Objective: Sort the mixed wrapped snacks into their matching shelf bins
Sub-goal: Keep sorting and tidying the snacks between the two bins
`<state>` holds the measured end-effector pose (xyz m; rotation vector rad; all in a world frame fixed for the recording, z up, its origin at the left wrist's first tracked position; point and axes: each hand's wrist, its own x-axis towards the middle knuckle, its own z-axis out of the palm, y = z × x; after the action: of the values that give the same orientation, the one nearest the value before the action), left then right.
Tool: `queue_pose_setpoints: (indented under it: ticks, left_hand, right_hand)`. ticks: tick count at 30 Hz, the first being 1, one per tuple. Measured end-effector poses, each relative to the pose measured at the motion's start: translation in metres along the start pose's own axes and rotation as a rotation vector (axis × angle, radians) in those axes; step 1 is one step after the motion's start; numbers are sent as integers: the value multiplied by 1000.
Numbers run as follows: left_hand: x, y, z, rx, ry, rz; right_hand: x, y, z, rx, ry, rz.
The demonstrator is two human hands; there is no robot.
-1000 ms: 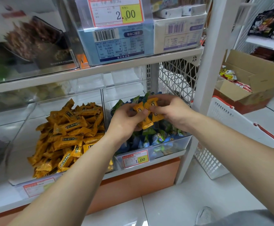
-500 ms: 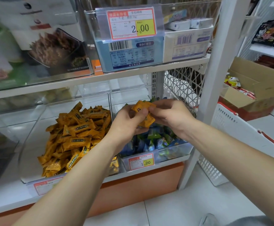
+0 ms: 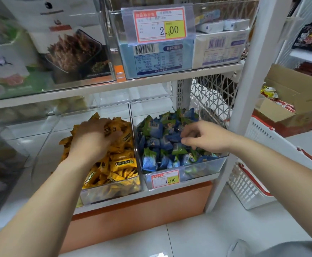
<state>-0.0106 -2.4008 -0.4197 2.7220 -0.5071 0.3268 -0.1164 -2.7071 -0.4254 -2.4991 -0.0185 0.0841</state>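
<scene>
Covering orange foil-wrapped snacks (image 3: 121, 164), the left hand (image 3: 92, 141) hides its hold; the loose, empty right hand (image 3: 207, 136) may flick out blue-green packets (image 3: 151, 160) beneath.

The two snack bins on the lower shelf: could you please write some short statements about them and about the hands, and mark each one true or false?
1. The left hand rests on the orange snacks in the left bin. True.
2. The right hand is inside the white basket. False: it is over the blue and green snacks in the right bin.
3. The price tag on the right bin reads 1.00. True.
4. Both bins stand on the floor. False: they stand side by side on a white shelf, above the floor.
</scene>
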Motion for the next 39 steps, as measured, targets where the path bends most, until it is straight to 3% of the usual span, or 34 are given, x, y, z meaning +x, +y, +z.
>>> queue_pose_setpoints:
  ticks: [3,6,9,13,16,19,22,26,30,35,39]
  left_hand:
    - [-6,22,-5,95,129,96]
    - [-21,65,0,-29,180,292]
    - [-38,102,20,-253,-113,425]
    - [-47,122,59,-314,-547,409]
    - [-39,127,79,-278,-695,370]
    - [-31,128,86,-308,-745,353]
    - [-26,129,92,-215,-802,382]
    - [-20,130,94,-34,-803,419]
    - [-18,134,94,31,-807,412]
    - [-23,134,96,-16,-811,371]
    - [-27,129,96,-125,-830,323]
  right_hand:
    - [-7,3,-9,-27,-57,6]
    - [-16,4,-14,-21,-252,19]
    - [-22,4,-13,-121,-436,49]
    - [-24,2,-10,-315,-571,103]
    - [-21,6,-3,-258,-534,154]
    - [-16,11,4,-150,-390,171]
    - [-8,18,11,-202,-285,204]
    - [2,21,19,-362,-377,268]
    - [7,22,24,-221,-398,346]
    - [15,24,29,-219,-554,231]
    - [17,25,33,-213,-566,235]
